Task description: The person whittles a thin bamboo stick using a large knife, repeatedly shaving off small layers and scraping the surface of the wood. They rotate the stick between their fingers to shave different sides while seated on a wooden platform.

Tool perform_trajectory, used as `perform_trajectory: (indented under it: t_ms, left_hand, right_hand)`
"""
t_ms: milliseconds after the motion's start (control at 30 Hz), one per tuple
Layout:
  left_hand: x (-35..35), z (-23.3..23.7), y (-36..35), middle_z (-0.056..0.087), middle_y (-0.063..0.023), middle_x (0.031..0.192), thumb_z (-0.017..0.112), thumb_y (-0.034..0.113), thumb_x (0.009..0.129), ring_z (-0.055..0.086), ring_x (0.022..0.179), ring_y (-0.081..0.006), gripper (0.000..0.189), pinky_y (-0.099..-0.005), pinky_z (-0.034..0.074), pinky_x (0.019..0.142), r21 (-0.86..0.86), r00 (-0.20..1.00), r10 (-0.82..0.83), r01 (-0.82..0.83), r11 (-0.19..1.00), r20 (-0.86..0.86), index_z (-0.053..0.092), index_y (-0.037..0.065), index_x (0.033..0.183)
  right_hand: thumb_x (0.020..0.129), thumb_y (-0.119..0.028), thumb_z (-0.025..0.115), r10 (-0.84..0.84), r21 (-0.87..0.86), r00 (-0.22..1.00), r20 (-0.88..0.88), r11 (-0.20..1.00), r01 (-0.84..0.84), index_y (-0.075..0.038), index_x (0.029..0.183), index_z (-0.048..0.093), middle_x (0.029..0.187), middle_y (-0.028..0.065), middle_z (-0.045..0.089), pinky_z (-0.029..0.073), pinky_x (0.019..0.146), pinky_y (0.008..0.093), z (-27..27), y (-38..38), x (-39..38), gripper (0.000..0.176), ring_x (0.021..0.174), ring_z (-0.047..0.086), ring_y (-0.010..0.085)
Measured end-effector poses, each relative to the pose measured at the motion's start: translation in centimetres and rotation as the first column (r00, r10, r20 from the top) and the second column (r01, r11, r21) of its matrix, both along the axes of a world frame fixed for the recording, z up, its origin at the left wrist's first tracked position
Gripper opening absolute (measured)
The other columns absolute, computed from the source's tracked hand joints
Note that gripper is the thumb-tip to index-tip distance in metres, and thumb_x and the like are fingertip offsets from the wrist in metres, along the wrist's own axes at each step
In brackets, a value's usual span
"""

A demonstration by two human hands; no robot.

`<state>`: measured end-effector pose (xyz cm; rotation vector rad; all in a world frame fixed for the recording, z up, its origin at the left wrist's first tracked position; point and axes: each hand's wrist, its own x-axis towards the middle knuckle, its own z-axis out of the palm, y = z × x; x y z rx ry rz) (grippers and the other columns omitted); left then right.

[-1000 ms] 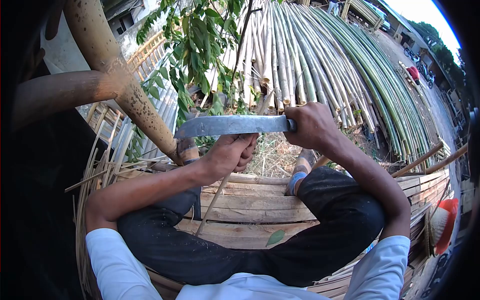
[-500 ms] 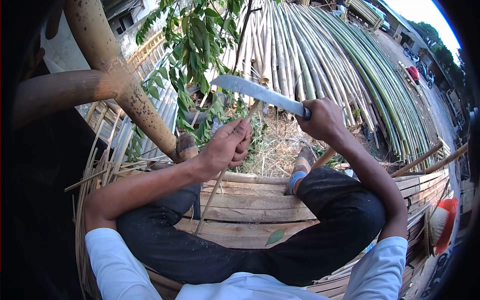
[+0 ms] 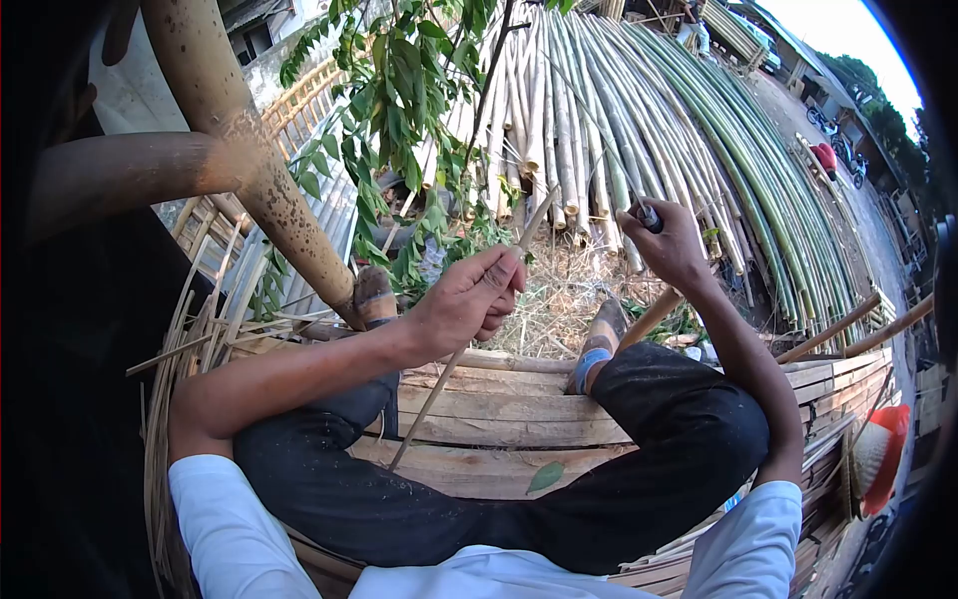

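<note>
Left hand [image 3: 464, 299] grips the strip [image 3: 428, 404]; right hand [image 3: 667, 245] clenches the knife [image 3: 648, 214]. I'd keep the left grip below the cut, strokes shallow.

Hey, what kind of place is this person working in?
Probably an outdoor bamboo yard or workshop: long bamboo poles lie stacked ahead, the person sits on split bamboo slats, and the left hand grips a thin bamboo strip.
</note>
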<state>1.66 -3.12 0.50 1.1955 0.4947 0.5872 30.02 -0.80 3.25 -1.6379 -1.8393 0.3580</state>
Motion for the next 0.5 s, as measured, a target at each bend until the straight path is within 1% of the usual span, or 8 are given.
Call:
perform_trajectory:
  t_ms: [100, 133, 167, 267, 300, 367, 400, 500]
  left_hand:
    - [0.0, 0.1, 0.1, 0.027, 0.0059, 0.062, 0.031, 0.037, 0.1, 0.02, 0.048, -0.0034, 0.031, -0.0192, 0.021, 0.043, 0.017, 1.0, -0.01, 0.01, 1.0, 0.007, 0.044, 0.01, 0.095]
    - [0.1, 0.0, 0.0, 0.027, 0.0057, 0.063, 0.031, 0.037, 0.1, 0.022, 0.05, -0.0034, 0.032, -0.0189, 0.022, 0.044, 0.04, 1.0, 0.012, -0.012, 0.999, -0.003, 0.045, 0.009, 0.097]
    - [0.2, 0.0, 0.0, 0.028, 0.0056, 0.064, 0.031, 0.037, 0.1, 0.023, 0.051, -0.0035, 0.033, -0.0186, 0.024, 0.045, 0.059, 0.999, 0.035, -0.034, 0.998, -0.013, 0.046, 0.008, 0.099]
    - [0.1, -0.2, 0.0, 0.028, 0.0055, 0.065, 0.032, 0.037, 0.1, 0.025, 0.053, -0.0036, 0.034, -0.0184, 0.026, 0.046, 0.032, 0.999, 0.043, -0.043, 0.999, -0.004, 0.048, 0.008, 0.101]
    - [0.1, -0.2, 0.1, 0.028, 0.0055, 0.065, 0.032, 0.037, 0.1, 0.025, 0.053, -0.0036, 0.034, -0.0184, 0.026, 0.046, 0.032, 0.999, 0.043, -0.043, 0.999, -0.005, 0.048, 0.008, 0.101]
    - [0.0, -0.3, 0.1, 0.028, 0.0057, 0.066, 0.033, 0.038, 0.099, 0.027, 0.055, -0.0034, 0.034, -0.0187, 0.027, 0.046, 0.015, 0.998, 0.06, -0.06, 0.998, -0.015, 0.048, 0.008, 0.102]
    - [0.0, -0.2, 0.1, 0.028, 0.0057, 0.066, 0.033, 0.038, 0.099, 0.027, 0.055, -0.0034, 0.034, -0.0187, 0.027, 0.046, 0.015, 0.998, 0.06, -0.06, 0.998, -0.016, 0.048, 0.008, 0.102]
    - [0.1, -0.1, 0.1, 0.028, 0.0057, 0.065, 0.037, 0.038, 0.098, 0.027, 0.053, -0.0032, 0.033, -0.019, 0.027, 0.045, -0.029, 0.996, 0.083, -0.083, 0.996, -0.019, 0.049, 0.008, 0.102]
  right_hand:
    - [0.083, -0.026, 0.061, 0.079, 0.035, 0.996, 0.033, 0.996, -0.081, 0.001, 0.072, 0.061, 0.049, 0.0075, 0.05, 0.037, 0.049, 0.0357, 0.8, -0.5, -1.6, 0.029, 0.044, 0.047, 0.0152]
    - [0.081, -0.024, 0.063, 0.076, -0.008, 0.99, 0.12, 0.997, -0.076, -0.001, 0.077, 0.064, 0.051, 0.0105, 0.053, 0.041, 0.051, 0.0368, 1.4, -0.7, -2.2, 0.024, 0.046, 0.053, 0.021]
    - [0.081, -0.024, 0.063, 0.075, -0.009, 0.99, 0.117, 0.997, -0.075, -0.001, 0.077, 0.064, 0.051, 0.0105, 0.053, 0.041, 0.051, 0.0368, 1.8, -1.0, -2.7, 0.024, 0.046, 0.053, 0.021]
    - [0.075, -0.02, 0.066, 0.149, 0.011, 0.965, 0.218, 0.988, -0.155, -0.004, 0.08, 0.065, 0.057, 0.0119, 0.06, 0.047, 0.056, 0.0385, 2.3, -1.6, -3.8, 0.017, 0.056, 0.063, 0.0275]
    - [0.075, -0.02, 0.066, 0.149, 0.011, 0.965, 0.217, 0.988, -0.155, -0.004, 0.08, 0.065, 0.057, 0.0119, 0.06, 0.047, 0.056, 0.0385, 2.3, -1.5, -3.8, 0.017, 0.056, 0.063, 0.0275]
    - [0.073, -0.021, 0.068, 0.22, 0.067, 0.918, 0.329, 0.964, -0.256, -0.006, 0.077, 0.065, 0.058, 0.0097, 0.061, 0.048, 0.056, 0.0386, 1.9, -1.3, -3.7, 0.016, 0.055, 0.063, 0.0271]
    - [0.072, -0.017, 0.07, 0.256, 0.093, 0.906, 0.338, 0.949, -0.302, -0.005, 0.083, 0.066, 0.056, 0.0094, 0.06, 0.047, 0.054, 0.0355, 1.6, -1.2, -3.7, 0.017, 0.049, 0.061, 0.0235]
    - [0.071, -0.017, 0.07, 0.297, 0.122, 0.861, 0.414, 0.919, -0.375, -0.006, 0.084, 0.066, 0.056, 0.0084, 0.06, 0.048, 0.053, 0.0351, 1.7, -1.6, -4.1, 0.017, 0.05, 0.061, 0.0238]
